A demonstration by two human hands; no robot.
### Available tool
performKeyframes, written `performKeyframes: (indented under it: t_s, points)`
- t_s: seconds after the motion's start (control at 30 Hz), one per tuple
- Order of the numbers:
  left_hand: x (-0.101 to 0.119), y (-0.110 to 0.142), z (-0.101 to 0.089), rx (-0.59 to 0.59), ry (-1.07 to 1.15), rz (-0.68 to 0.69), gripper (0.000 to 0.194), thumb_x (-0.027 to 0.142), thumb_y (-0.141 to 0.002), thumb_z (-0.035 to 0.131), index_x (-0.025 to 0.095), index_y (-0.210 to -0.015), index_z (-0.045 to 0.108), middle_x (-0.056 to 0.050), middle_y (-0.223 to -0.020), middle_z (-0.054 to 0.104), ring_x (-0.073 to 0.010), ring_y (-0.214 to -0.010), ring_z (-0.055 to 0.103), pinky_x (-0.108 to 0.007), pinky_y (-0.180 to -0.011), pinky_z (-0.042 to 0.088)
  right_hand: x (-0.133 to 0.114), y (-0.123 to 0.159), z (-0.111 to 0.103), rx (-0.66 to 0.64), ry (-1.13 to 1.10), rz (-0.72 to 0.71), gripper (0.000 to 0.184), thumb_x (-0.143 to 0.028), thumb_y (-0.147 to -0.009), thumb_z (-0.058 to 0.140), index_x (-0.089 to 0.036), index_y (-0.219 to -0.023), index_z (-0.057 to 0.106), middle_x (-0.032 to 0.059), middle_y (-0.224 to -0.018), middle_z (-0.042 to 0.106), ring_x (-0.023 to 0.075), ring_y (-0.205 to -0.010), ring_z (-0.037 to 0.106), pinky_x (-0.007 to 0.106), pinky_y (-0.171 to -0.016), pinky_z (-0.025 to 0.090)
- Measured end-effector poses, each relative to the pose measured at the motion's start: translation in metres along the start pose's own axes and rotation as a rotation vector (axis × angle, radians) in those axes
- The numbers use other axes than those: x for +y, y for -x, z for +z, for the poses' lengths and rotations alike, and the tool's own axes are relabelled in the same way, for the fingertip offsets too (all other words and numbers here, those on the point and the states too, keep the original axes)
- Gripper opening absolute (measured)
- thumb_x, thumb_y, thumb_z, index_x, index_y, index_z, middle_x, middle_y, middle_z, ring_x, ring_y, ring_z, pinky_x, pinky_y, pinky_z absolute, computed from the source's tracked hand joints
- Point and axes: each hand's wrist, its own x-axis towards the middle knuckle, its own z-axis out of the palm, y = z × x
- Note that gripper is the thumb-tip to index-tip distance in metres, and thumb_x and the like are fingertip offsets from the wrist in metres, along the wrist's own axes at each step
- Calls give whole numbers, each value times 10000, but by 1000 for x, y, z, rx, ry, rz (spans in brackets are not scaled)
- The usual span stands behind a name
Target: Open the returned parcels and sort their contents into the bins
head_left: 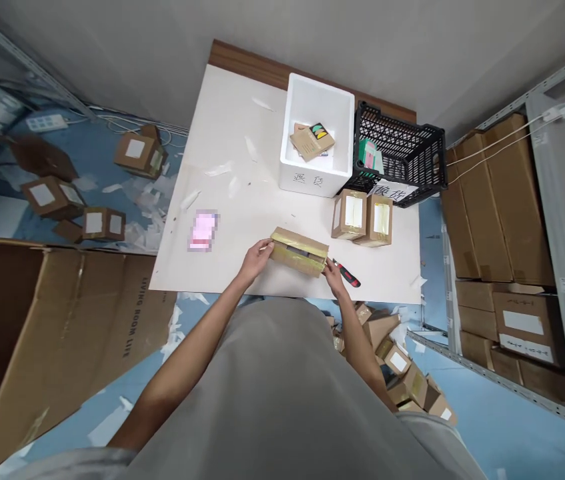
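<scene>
A brown cardboard box [292, 261] with yellowish tape lies near the table's front edge, a narrow dark gap showing between its top flaps. My left hand [256, 260] grips its left end, thumb on top. At the opposite end my right hand [333, 277] holds the lower right corner; some of its fingers are hidden. Just right of that hand rests a red and black box cutter [348, 274]. Two taped cardboard boxes, a left one [349, 215] and a right one [379, 220], stand together behind the cutter.
On the white table [232, 253] stand a white foam bin [317, 183] holding small cartons and a black plastic crate [412, 143]. A blurred pink item [203, 231] lies at left. Discarded boxes [402, 363] cover the floor by my right side; a large carton [97, 320] stands left.
</scene>
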Motion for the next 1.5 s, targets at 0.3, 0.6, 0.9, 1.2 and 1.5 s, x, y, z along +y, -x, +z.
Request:
performKeyframes:
  t_s: [0.3,0.6,0.9,1.2,1.5]
  points:
    - [-18,6,-16,161,-111,-73,529,565,-973,742,201,-1354,703,-189,-1550,722,-349,-1329,746,-518,-1129,626,0,-34,43,51,-57,82,661,-606,-1057,550,-145,-1490,740,204,-1440,805,286,-1228,777,494,-1106,644]
    - [-31,23,-18,203,-14,-60,376,546,-907,828,230,-967,634,-198,-1550,717,-362,-1401,738,-543,-1211,587,-43,-58,4,-128,235,-171,569,-564,-1054,720,-248,-1525,764,160,-1713,650,306,-1488,673,464,-1174,603]
    - [-54,30,-24,102,-148,-42,644,94,-707,730,247,-1330,676,-147,-1532,694,-341,-1387,723,-556,-1176,625,-76,-107,22,-52,502,56,444,-508,-1118,566,-211,-849,760,73,-931,826,244,-931,747,302,-889,544]
    - [-38,26,1,137,-743,349,636,-7,-842,586,194,-1435,697,-211,-1700,538,-423,-1657,453,-659,-1365,437,-109,-85,43,19,858,-134,257,-245,-1148,538,-158,-1255,754,193,-1390,756,310,-1319,664,380,-1059,537]
    - [-9,6,34,-335,-941,456,319,89,-951,551,233,-1010,830,-152,-917,730,-380,-1125,759,-670,-1413,324,-125,-16,79,-456,1192,-216,358,-112,-1155,450,-156,-1308,771,198,-1313,784,295,-1144,796,371,-934,634]
